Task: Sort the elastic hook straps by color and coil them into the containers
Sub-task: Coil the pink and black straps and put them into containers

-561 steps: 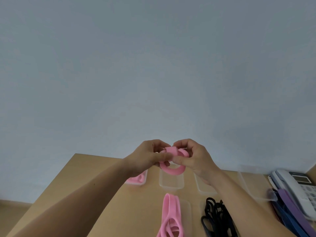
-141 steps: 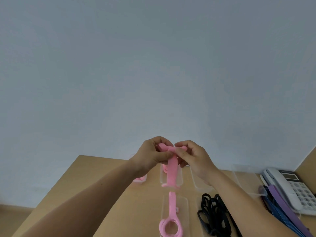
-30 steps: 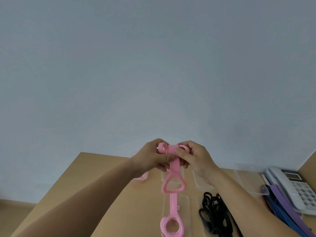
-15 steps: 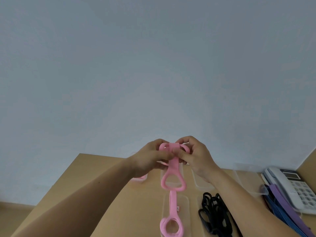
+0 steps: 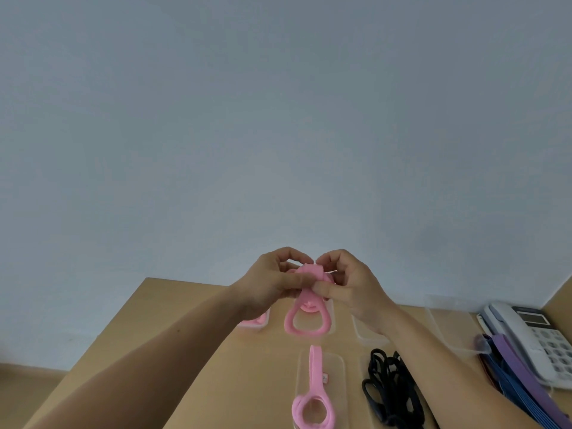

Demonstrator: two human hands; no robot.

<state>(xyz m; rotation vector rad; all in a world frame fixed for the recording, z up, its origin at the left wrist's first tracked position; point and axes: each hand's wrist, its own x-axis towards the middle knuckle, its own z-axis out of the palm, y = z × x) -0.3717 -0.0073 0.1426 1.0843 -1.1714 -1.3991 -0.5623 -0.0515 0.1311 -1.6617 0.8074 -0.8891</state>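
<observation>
Pale blue-grey wall [image 5: 278, 119] fills most of the frame, with a light wooden worktop [image 5: 263, 382] along the bottom. Just below centre, the left hand [image 5: 269, 286] and right hand [image 5: 349, 289] meet in the air. Each grip is pinched tight on the rolled-up top end of a pink elastic hook strap [image 5: 306, 297], and its loop dangles above the worktop. Lower centre, a second pink strap [image 5: 315, 366] lies in a clear plastic container [image 5: 339, 376]. Black straps [image 5: 390, 388] are piled just right of it, and blue and purple straps [image 5: 507, 366] and a white desk phone [image 5: 532, 339] sit at the right edge.
</observation>
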